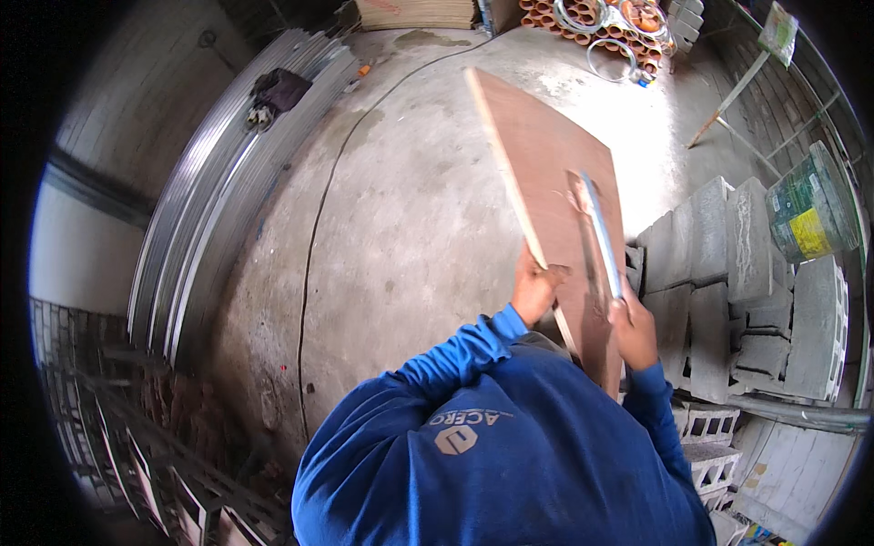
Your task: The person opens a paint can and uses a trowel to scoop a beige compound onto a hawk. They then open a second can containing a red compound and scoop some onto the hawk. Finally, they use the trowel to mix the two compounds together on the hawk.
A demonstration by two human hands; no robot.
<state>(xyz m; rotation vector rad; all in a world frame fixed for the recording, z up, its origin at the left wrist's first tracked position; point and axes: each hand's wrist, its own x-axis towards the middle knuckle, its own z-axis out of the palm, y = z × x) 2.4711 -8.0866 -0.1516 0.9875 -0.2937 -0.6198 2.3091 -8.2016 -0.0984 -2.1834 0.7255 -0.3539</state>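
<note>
A reddish-brown plywood board (pixel 546 143) stands tilted before me, its pale edge towards the left. My left hand (pixel 538 286) grips that edge near its lower part, with the thumb over the face. In my right hand (pixel 633 324) is the end of a long, thin, light-coloured tool (pixel 602 232), blurred, its kind not clear. It reaches up across the board's face. At its far end a brown patch (pixel 580 188) shows on or close to the board; whether it is part of the tool cannot be told.
Grey concrete blocks (pixel 707 232) are stacked at the right, with a green plastic bucket (pixel 812 205) on them. Long metal profiles (pixel 225 177) lie at the left, a dark cloth on top. A black cable (pixel 321 211) crosses the concrete floor. Orange pipes (pixel 614 31) are piled at the back.
</note>
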